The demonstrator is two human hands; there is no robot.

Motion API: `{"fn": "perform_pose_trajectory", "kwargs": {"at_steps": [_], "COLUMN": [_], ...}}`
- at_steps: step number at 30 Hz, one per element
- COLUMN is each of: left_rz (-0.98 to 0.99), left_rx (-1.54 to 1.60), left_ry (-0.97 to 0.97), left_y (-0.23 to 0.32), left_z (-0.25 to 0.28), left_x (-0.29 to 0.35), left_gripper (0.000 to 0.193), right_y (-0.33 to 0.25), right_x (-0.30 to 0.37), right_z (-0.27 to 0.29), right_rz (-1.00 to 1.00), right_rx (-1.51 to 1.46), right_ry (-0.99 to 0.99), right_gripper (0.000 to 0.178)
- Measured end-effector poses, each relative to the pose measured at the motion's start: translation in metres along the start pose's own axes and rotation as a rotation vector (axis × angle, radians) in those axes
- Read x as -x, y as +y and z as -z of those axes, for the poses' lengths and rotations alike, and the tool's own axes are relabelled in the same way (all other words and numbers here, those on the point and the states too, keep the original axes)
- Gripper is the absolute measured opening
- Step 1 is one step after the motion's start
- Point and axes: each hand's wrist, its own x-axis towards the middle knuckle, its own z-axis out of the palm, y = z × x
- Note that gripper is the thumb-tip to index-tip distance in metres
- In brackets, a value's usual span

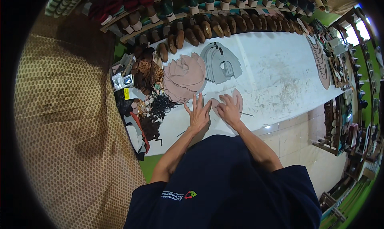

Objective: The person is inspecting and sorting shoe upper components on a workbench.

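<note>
My left hand rests on the white-covered table with its fingers spread and nothing in them. Its fingertips reach the near edge of a pile of pink shoe-upper pieces. Just to the right, my right hand lies with fingers apart on a flat, curved pink piece, covering part of it. A thin dark stick shows beside the right wrist; its other end is hidden by the hand. Beyond both hands is a fanned stack of grey curved pieces with a few small black items on top.
Brown shoe lasts line the table's far edge, below shelves of shoes. Black cords, brown scraps and small packets crowd the left end. Wavy brown strips lie at the far right. Patterned cloth hangs left.
</note>
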Motion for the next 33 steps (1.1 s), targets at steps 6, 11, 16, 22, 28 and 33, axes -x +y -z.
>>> {"fn": "perform_pose_trajectory", "kwargs": {"at_steps": [6,11,16,22,28,33], "left_rz": [0.009,0.01,0.021,0.002,0.001,-0.015], "left_rx": [-0.027,-0.005,0.01,0.018,0.013,-0.002], "left_ry": [-0.054,-0.051,-0.051,-0.002,-0.013,-0.019], "left_y": [-0.001,0.001,0.003,0.0,0.0,0.001], "left_z": [-0.005,-0.006,-0.004,-0.007,-0.006,-0.004], "left_x": [-0.009,-0.011,-0.011,-0.011,-0.013,-0.014], "left_gripper": [0.054,0.05,0.048,0.049,0.051,0.053], "right_y": [0.002,0.001,0.005,0.002,0.002,0.004], "right_x": [-0.025,-0.038,-0.033,-0.035,-0.034,-0.033], "right_z": [0.005,-0.003,-0.01,-0.008,-0.009,-0.01], "right_rz": [-0.155,-0.153,-0.153,-0.177,-0.186,-0.191], "right_rx": [-0.13,-0.157,-0.097,-0.118,-0.108,-0.11], "right_ry": [0.076,0.098,0.035,0.053,0.062,0.066], "right_gripper": [0.013,0.013,0.013,0.013,0.013,0.013]}}
